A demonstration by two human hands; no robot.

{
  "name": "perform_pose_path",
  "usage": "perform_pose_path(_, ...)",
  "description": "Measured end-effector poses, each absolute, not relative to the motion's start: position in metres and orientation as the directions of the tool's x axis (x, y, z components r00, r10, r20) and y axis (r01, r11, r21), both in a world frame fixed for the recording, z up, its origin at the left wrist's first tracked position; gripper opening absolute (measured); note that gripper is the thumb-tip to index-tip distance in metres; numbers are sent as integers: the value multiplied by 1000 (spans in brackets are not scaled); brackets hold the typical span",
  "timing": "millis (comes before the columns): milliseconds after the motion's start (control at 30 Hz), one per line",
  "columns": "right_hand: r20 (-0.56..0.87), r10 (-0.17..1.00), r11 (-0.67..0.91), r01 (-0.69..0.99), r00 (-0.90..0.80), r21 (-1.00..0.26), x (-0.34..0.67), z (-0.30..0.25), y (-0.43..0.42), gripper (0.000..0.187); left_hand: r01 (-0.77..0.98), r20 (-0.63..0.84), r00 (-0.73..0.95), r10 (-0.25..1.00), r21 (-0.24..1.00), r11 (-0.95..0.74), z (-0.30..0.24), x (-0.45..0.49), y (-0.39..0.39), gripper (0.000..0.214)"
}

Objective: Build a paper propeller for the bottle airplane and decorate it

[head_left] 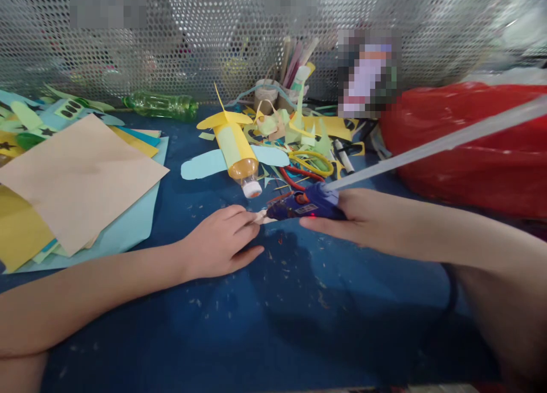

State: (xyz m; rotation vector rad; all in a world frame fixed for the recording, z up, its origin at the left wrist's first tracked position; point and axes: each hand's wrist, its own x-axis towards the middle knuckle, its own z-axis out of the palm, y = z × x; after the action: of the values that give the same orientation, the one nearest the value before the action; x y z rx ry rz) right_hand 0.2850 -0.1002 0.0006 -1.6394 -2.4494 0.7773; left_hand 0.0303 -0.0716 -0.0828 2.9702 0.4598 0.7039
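My right hand [348,219] is closed around a blue glue gun [305,204], with a long translucent glue stick [436,145] sticking out of its back. The gun's nozzle points left, at a small pale piece [268,217] by my left fingertips. My left hand [228,236] rests low over the table, its fingers pressed on that piece, which is partly hidden. Just beyond lies a toy plane [237,148] made from a plastic bottle wrapped in yellow paper, with light-blue wings and a white cap facing me.
Stacked coloured paper [85,182] lies at left, near a green bottle [162,105]. Paper scraps [316,128], scissors with yellow handles [314,162] and a white marker [344,156] clutter the back. A red plastic bag [465,148] bulges at right. A perforated metal panel [205,34] borders the blue table [205,336].
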Motion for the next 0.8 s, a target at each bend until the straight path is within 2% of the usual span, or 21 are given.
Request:
perform_pose_path(233,-303,875,226,872,-378,-434,281,6,-103,56,276,423,851,311,144,-950,-83,30,-71,33)
perform_pose_path(433,-336,874,212,898,-351,-385,288,4,-99,59,287,436,844,312,123,-950,-83,30,-72,33)
perform_pose_path(567,-324,889,188,903,-324,-386,289,1,-97,63,277,425,850,311,142,-950,-83,31,-72,32)
perform_pose_path(800,-224,890,266,852,-396,-450,290,0,-97,60,284,412,851,326,162,-945,-82,31,-71,32)
